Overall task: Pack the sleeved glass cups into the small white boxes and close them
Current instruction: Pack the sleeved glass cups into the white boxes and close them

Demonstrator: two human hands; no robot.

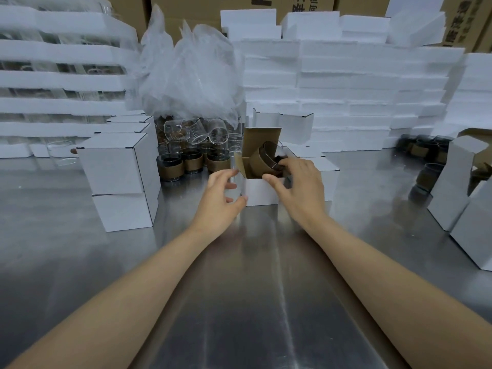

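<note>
A small white box stands open on the steel table at centre, its brown-lined lid flap raised. A glass cup with a brown cardboard sleeve lies tilted on its side in the box opening. My right hand grips the cup from the right, fingers on its dark rim. My left hand curls around a clear, unsleeved glass that stands upright against the box's left wall.
Two closed white boxes are stacked at the left. Several sleeved cups and loose clear glasses sit behind them under a heap of plastic bags. Foam stacks line the back. Open boxes and more cups stand at the right.
</note>
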